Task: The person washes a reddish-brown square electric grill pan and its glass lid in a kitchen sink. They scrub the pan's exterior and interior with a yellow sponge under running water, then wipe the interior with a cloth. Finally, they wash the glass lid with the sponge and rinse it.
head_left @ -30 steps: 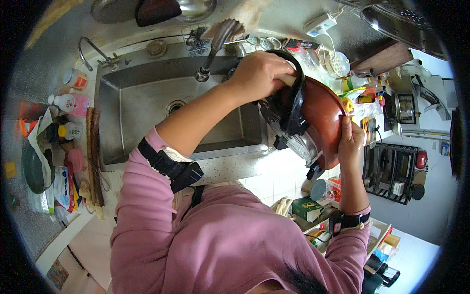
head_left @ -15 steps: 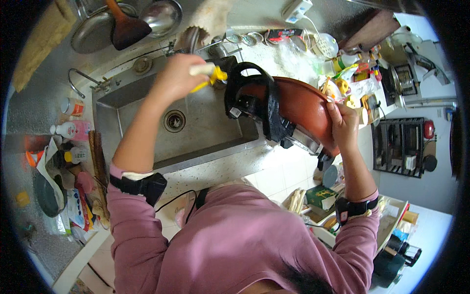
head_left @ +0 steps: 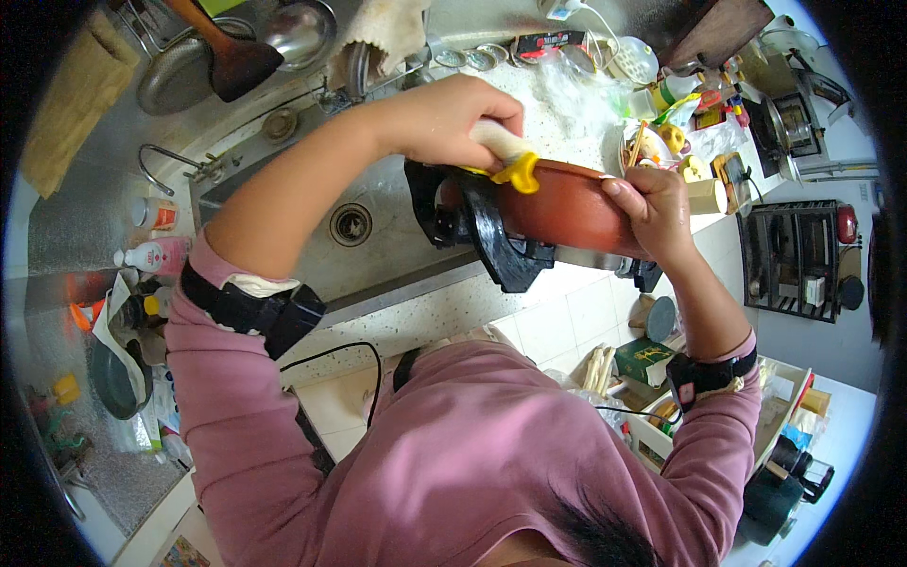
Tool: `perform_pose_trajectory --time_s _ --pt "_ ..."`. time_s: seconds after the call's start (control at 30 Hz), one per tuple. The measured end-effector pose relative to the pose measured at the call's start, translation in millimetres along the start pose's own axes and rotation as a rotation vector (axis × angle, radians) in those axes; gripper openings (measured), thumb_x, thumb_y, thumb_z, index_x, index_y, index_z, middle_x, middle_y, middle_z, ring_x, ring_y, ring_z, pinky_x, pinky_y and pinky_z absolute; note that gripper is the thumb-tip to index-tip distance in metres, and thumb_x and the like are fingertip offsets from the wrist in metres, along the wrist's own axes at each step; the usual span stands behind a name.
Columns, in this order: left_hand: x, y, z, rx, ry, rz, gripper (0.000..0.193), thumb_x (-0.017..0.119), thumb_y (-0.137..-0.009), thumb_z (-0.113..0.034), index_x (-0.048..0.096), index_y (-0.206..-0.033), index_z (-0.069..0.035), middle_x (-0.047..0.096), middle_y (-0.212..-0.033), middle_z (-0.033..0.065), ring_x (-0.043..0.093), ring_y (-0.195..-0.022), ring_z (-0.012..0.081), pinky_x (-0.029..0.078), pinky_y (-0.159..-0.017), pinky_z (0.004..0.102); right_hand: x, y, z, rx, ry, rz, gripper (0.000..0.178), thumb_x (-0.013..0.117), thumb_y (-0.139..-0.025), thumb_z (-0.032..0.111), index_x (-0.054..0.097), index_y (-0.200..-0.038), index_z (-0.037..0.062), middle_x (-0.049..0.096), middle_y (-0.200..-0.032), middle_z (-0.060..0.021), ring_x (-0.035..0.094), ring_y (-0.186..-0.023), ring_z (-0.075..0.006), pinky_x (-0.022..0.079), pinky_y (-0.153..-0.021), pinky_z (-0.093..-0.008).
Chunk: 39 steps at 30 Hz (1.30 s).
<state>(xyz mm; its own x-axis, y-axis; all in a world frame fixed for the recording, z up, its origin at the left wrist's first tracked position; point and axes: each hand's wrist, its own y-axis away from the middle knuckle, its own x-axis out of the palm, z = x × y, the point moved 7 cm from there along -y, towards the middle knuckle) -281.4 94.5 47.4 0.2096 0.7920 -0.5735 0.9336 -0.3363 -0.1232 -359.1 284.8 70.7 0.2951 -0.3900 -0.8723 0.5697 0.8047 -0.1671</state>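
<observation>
My right hand (head_left: 657,208) grips the rim of a reddish-brown pot (head_left: 576,213), thumb on its outer side. It looks like an electric pot, with black handle and base parts (head_left: 493,241) and a metal band underneath. The pot is tilted on its side above the right end of the sink (head_left: 402,288) and the counter edge. My left hand (head_left: 453,118) is closed around a white and yellow cloth (head_left: 519,177), which lies against the upper part of the pot near the black handle. The pot's inside is turned away from view.
A tap (head_left: 170,170) and bottles (head_left: 159,255) stand left of the sink. A frying pan (head_left: 189,80) and a spatula (head_left: 241,66) hang at the back left. Bottles and food packets crowd the back-right counter (head_left: 557,104). A black rack (head_left: 794,260) stands at the far right.
My left hand has moved right with the cloth, from over the sink onto the pot's side. The pot has turned and shifted slightly left; my right hand still holds its rim.
</observation>
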Motion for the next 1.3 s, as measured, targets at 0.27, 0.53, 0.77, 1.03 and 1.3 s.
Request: perform_pose_trajectory --time_s 0.27,0.53,0.77,1.03,1.3 --pt "25.8 -1.6 3.2 -0.021 -0.189 0.284 0.023 0.068 -0.063 -0.002 0.057 -0.083 -0.004 0.063 -0.078 0.0098 0.061 -0.075 0.0254 0.045 -0.063 0.0368 -1.0 2.7 7.1 -0.127 -0.036 0.100 0.053 0.073 -0.076 0.047 0.057 -0.057 0.0000 0.044 -0.047 -0.0107 0.042 -0.042 -0.0230 0.037 -0.044 -0.0351" --pt "14.3 16.7 33.0 -0.165 -0.436 0.106 0.027 0.071 -0.066 -0.010 0.060 -0.090 -0.010 0.066 -0.084 0.0102 0.063 -0.083 0.0320 0.047 -0.067 0.0412 -12.9 6.1 -0.5 -0.115 -0.078 0.073 0.055 0.073 -0.075 0.048 0.056 -0.057 -0.0005 0.044 -0.048 -0.0109 0.043 -0.043 -0.0228 0.038 -0.045 -0.0345" --pt "-2.3 32.7 61.5 -0.250 -0.623 0.028 0.024 0.072 -0.069 -0.015 0.061 -0.090 -0.012 0.066 -0.084 0.0095 0.063 -0.082 0.0317 0.047 -0.068 0.0420 -18.7 3.2 0.5 -0.109 -0.077 0.055 0.056 0.071 -0.077 0.050 0.057 -0.057 -0.0004 0.045 -0.048 -0.0112 0.044 -0.043 -0.0236 0.038 -0.045 -0.0348" --pt "-29.5 38.5 39.4 -0.269 -0.539 -0.263 0.028 0.074 -0.070 -0.011 0.064 -0.096 -0.010 0.068 -0.088 0.0104 0.066 -0.085 0.0264 0.050 -0.075 0.0384 -22.3 2.0 5.4 -0.134 -0.112 0.029 0.056 0.071 -0.076 0.050 0.057 -0.057 0.0002 0.045 -0.047 -0.0113 0.045 -0.043 -0.0246 0.038 -0.046 -0.0352" --pt "-17.8 25.1 -66.2 0.252 -0.189 -0.176 0.045 0.077 -0.072 -0.015 0.066 -0.115 -0.007 0.065 -0.104 0.0083 0.060 -0.103 0.0220 0.045 -0.089 0.0332 -15.9 -0.8 4.5 -0.161 -0.029 0.017 0.058 0.067 -0.080 0.052 0.058 -0.057 -0.0003 0.047 -0.048 -0.0142 0.045 -0.042 -0.0284 0.039 -0.046 -0.0377"
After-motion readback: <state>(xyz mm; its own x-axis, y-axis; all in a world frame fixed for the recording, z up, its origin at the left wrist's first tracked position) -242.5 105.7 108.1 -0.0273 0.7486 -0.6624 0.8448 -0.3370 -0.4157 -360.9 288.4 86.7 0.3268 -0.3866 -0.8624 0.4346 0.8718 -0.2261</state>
